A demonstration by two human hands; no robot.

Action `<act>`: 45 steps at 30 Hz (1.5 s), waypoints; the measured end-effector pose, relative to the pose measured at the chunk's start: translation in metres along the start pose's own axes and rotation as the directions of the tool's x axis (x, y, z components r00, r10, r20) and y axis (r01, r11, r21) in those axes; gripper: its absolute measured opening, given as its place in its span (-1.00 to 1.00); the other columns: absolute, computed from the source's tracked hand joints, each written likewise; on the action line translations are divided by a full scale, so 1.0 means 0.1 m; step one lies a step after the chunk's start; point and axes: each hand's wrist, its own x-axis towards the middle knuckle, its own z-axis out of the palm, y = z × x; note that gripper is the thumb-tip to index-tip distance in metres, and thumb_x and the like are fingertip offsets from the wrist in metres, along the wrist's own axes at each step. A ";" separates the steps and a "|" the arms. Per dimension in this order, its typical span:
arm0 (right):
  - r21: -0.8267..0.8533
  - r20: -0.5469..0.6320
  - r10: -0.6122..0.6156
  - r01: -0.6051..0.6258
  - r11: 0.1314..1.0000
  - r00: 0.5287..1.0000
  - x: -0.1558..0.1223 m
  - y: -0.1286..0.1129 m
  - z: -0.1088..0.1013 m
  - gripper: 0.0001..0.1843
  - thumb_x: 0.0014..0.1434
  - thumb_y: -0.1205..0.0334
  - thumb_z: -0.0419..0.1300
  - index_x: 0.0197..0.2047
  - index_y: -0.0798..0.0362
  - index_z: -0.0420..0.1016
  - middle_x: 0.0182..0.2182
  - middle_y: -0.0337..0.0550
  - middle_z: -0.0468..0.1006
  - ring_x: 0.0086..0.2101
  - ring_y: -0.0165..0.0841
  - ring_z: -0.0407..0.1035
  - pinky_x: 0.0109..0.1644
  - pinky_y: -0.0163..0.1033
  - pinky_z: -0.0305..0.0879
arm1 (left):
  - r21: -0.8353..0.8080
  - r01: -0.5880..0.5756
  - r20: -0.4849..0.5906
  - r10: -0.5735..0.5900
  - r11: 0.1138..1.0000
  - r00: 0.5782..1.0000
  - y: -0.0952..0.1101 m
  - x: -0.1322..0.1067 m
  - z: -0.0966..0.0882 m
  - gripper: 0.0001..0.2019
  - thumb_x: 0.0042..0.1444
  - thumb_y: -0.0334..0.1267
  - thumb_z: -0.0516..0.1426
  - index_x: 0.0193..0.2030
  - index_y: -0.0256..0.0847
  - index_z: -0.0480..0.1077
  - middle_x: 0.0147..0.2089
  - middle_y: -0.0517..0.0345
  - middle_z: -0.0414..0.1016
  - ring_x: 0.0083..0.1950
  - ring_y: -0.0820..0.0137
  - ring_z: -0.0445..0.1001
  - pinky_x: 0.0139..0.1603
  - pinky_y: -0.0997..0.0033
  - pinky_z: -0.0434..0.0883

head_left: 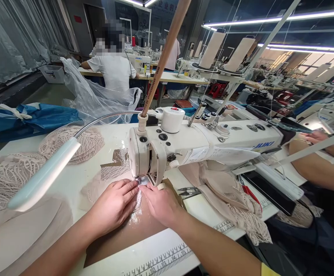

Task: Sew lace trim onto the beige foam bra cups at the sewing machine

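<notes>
White sewing table (204, 209): pale lace (115, 171) lies beside the JUKI sewing machine's (195, 138) needle, left hand (113, 206) and right hand (163, 203) laid flattish, any pinch hidden; probably light, stretchy, best guided by its edges.

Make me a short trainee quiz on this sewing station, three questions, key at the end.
1. Multiple choice: where are the fingertips of the left hand?
A) on the lamp
B) at the needle end of the sewing machine
C) on the thread cones
2. True or false: the right hand is gripping the lamp.
3. Fill in: the blue lettering on the sewing machine reads ____.

Key: 1 B; 2 false; 3 JUKI.
</notes>
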 end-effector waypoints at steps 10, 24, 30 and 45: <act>0.094 -0.035 -0.028 0.031 0.995 0.999 -0.04 0.04 -0.04 -0.66 0.22 0.43 0.00 -0.03 0.03 0.49 -0.29 -0.14 0.53 -0.31 -0.31 0.33 -0.26 -0.26 0.12 | -0.148 0.014 -0.049 -0.022 0.989 0.999 -0.01 -0.08 -0.02 -0.81 0.29 -0.32 0.02 -0.21 -0.26 0.46 -0.14 -0.03 0.50 -0.06 0.24 0.41 -0.03 0.18 0.39; 0.061 -0.034 -0.074 0.076 0.995 0.997 -0.02 0.02 -0.04 -0.61 0.16 0.45 0.04 0.03 0.05 0.46 -0.25 -0.13 0.51 -0.37 -0.33 0.26 -0.36 -0.24 0.05 | -0.083 -0.006 -0.052 0.002 0.997 0.999 -0.06 -0.07 0.02 -0.76 0.28 -0.31 0.03 0.00 -0.20 0.46 -0.05 -0.06 0.47 -0.01 0.17 0.38 -0.03 0.14 0.37; 0.052 -0.052 -0.166 0.169 0.984 0.985 -0.08 0.08 -0.03 -0.71 0.21 0.39 0.06 -0.07 0.04 0.53 -0.37 -0.17 0.45 -0.42 -0.36 0.20 -0.36 -0.25 0.00 | -0.088 -0.067 -0.015 0.066 0.994 0.998 -0.02 -0.10 -0.05 -0.77 0.25 -0.30 0.06 -0.01 -0.19 0.47 0.03 -0.02 0.46 0.06 0.16 0.34 0.07 0.10 0.33; 0.052 0.056 -0.047 0.044 0.998 0.997 0.00 -0.01 -0.09 -0.57 0.17 0.45 0.03 0.07 0.02 0.46 -0.24 -0.12 0.51 -0.34 -0.33 0.29 -0.33 -0.24 0.08 | -0.003 0.028 -0.121 -0.028 1.000 0.992 -0.16 -0.07 0.04 -0.76 0.25 -0.31 0.05 -0.02 -0.17 0.49 0.02 0.02 0.53 0.00 0.16 0.38 0.00 0.10 0.38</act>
